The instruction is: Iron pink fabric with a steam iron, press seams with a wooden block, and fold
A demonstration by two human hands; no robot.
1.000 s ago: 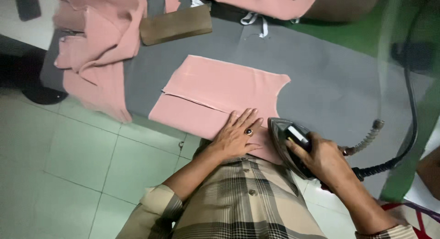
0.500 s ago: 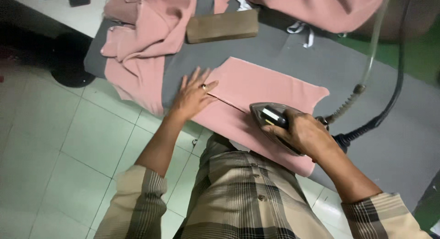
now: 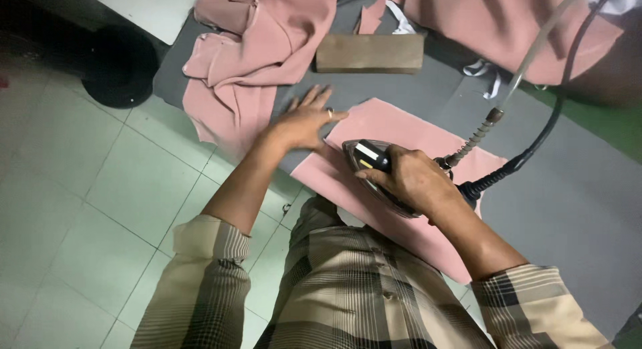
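A flat pink fabric piece (image 3: 401,132) lies on the grey padded ironing table (image 3: 575,188). My right hand (image 3: 408,178) grips the handle of a steam iron (image 3: 364,155), which rests on the near part of the fabric. My left hand (image 3: 304,122) lies flat with fingers spread at the fabric's left corner, partly on the grey pad. A ring shows on one finger. The iron's black cable and a clear hose (image 3: 528,61) run up to the right.
A heap of pink fabric (image 3: 254,48) hangs over the table's left end. A brown rectangular block (image 3: 370,53) lies beyond the flat piece. More pink cloth (image 3: 495,21) lies at the back right. Tiled floor (image 3: 100,208) is on the left, with a dark round base (image 3: 117,75).
My left hand has slid from beside the iron to the fabric's left corner. The iron has moved left along the fabric's near edge. The view has shifted.
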